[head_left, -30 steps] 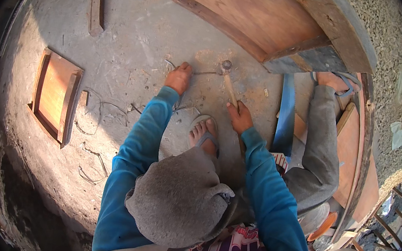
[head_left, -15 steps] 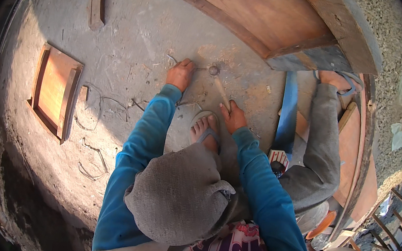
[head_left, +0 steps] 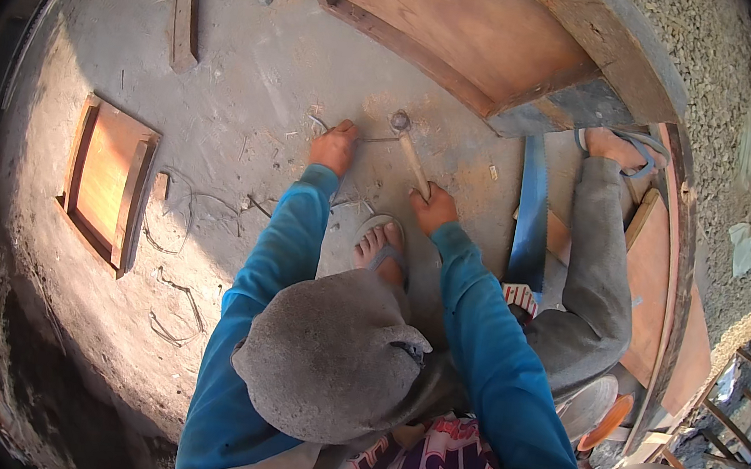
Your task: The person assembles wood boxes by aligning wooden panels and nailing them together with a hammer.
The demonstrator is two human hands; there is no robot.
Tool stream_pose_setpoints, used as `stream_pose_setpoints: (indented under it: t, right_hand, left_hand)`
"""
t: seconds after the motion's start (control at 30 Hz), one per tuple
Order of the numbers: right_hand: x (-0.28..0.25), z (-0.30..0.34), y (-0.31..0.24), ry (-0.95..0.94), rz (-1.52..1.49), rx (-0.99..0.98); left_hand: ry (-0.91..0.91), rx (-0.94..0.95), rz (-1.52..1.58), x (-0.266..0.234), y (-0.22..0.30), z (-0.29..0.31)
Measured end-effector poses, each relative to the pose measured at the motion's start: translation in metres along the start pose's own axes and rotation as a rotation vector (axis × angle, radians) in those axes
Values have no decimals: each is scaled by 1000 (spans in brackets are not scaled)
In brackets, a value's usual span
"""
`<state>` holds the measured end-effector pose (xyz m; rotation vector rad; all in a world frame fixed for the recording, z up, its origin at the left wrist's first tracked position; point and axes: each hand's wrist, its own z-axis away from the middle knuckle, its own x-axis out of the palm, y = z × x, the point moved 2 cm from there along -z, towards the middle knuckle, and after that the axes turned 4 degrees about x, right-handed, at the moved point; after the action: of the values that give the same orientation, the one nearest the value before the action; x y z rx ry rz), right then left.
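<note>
Right hand (head_left: 434, 208): fingers wrapped around the wooden handle of a hammer (head_left: 413, 158), thumb side toward the head. I cannot tell how much handle lies behind the palm. Left hand (head_left: 335, 145): fingers pinching a thin metal rod (head_left: 375, 139) low against the floor; the exact finger contacts are hidden from my view.

Position: the hammer slants forward and to the left from the right hand, its dark rounded head at the far end of the rod's visible length. Whether head and rod touch, I cannot confirm from above. A bent metal end shows just beyond the left hand; I cannot tell if it belongs to the same piece.

Handling, as I judge it: the hammer is head-heavy, rigid and not fragile. Hold it on the bare wood, well back from the head, with a firm but not locked wrist. The rod should be light, stiff yet bendable, and prone to roll or spring; pinch it close to the working end, fingers clear of the head.

Surroundings: a sandalled foot (head_left: 382, 244) rests on the concrete floor (head_left: 254, 82) between the forearms. To the right lies a blue-bladed handsaw (head_left: 534, 206); to the left, a small framed panel (head_left: 106, 185).
</note>
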<state>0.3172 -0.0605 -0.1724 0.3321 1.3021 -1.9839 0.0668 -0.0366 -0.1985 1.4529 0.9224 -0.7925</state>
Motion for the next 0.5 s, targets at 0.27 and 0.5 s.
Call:
stream_pose_setpoints:
  t: [0.27, 0.5]
  right_hand:
    - [-25, 40, 18, -37, -226, 72]
    - [-11, 52, 36, -54, -146, 55]
  left_hand:
    - [-121, -254, 241, -11, -7, -9]
    - [-151, -137, 204, -7, -13, -14]
